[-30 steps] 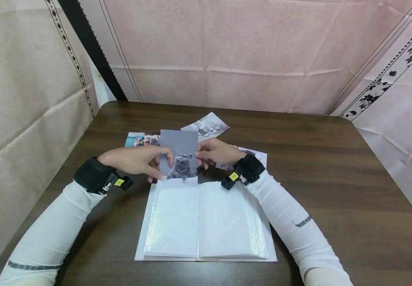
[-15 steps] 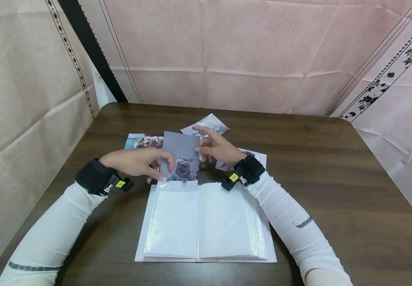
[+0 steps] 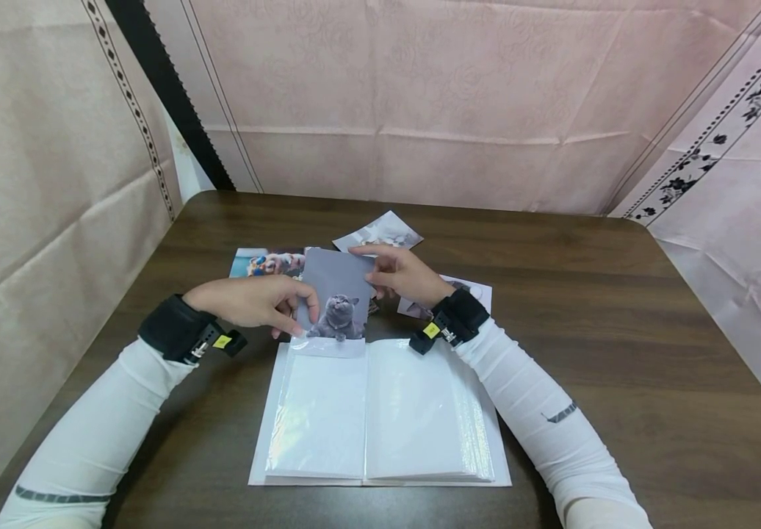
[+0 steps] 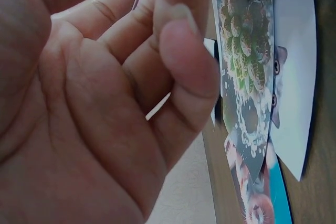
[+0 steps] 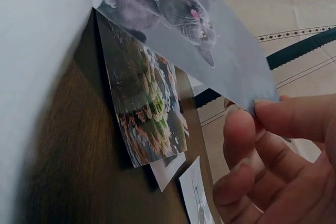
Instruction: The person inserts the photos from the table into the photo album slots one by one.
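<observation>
A photo [image 3: 336, 275] of a grey cat stands tilted up at the top of the left page of an open white photo album [image 3: 433, 411]. Its lower edge meets the mouth of that page's clear pocket [image 3: 327, 347]. My left hand [image 3: 258, 303] has its thumb at the pocket's upper left corner, with the index finger curled in front of the photo. With thumb and index finger my right hand [image 3: 408, 276] pinches the photo's upper right edge; the right wrist view shows this grip on the cat photo [image 5: 231, 61].
Behind the album lie more photos: a colourful one [image 3: 268, 263] at left, a pale one [image 3: 380, 231] at the back and another photo [image 3: 480, 294] at right. A dark photo with green plants [image 5: 147, 98] lies under the raised one. Cloth [image 3: 380, 95] hangs beyond the brown table [image 3: 585, 308].
The photo has shifted slightly right and down toward the pocket. My right index finger lifted off and came back to the photo's edge. The left hand has hardly moved.
</observation>
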`<state>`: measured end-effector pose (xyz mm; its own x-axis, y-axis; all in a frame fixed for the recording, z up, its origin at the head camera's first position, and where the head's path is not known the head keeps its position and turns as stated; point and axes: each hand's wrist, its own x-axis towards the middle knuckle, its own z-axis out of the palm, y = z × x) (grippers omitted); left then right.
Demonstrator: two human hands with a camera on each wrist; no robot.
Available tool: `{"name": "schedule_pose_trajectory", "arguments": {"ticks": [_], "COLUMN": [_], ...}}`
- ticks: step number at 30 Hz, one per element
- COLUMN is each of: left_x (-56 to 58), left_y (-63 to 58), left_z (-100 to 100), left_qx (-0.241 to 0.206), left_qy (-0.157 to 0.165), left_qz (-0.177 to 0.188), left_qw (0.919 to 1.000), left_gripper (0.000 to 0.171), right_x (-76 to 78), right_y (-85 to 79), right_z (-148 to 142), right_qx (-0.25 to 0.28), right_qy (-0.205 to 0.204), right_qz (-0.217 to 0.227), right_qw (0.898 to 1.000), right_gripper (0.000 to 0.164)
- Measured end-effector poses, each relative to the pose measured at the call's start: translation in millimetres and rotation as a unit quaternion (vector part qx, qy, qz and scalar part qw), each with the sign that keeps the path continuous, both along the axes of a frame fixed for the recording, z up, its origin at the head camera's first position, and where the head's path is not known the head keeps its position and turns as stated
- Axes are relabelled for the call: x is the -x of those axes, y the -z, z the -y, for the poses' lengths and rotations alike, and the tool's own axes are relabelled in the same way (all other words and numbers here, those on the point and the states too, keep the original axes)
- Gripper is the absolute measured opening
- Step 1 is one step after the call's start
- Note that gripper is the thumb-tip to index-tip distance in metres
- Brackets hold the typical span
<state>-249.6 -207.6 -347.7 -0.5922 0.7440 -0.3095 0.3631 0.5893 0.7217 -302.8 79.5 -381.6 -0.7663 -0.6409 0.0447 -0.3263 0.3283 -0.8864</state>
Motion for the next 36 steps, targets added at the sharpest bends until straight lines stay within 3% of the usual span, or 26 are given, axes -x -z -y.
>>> {"name": "schedule_pose_trajectory", "arguments": {"ticks": [10, 36], "left_x": [-0.7, -0.2], "left_y": [-1.3, 0.9], "left_z": [-1.6, -0.4], "left_qx": [0.005, 0.009], "left_qy": [-0.005, -0.004], "left_qz": [0.013, 0.014], "left_qw": [0.9999, 0.9999], "left_gripper": [0.021, 0.023], "right_x": [1.2, -0.7], "right_y": [-0.1, -2.1], "right_z": [-2.9, -6.9], "right_qx": [0.007, 0.01], "right_qy": [-0.041, -0.063], "right_qz": [0.001, 0.034], "right_qw": [0.999, 0.997], "right_gripper": [0.054, 0.049]}}
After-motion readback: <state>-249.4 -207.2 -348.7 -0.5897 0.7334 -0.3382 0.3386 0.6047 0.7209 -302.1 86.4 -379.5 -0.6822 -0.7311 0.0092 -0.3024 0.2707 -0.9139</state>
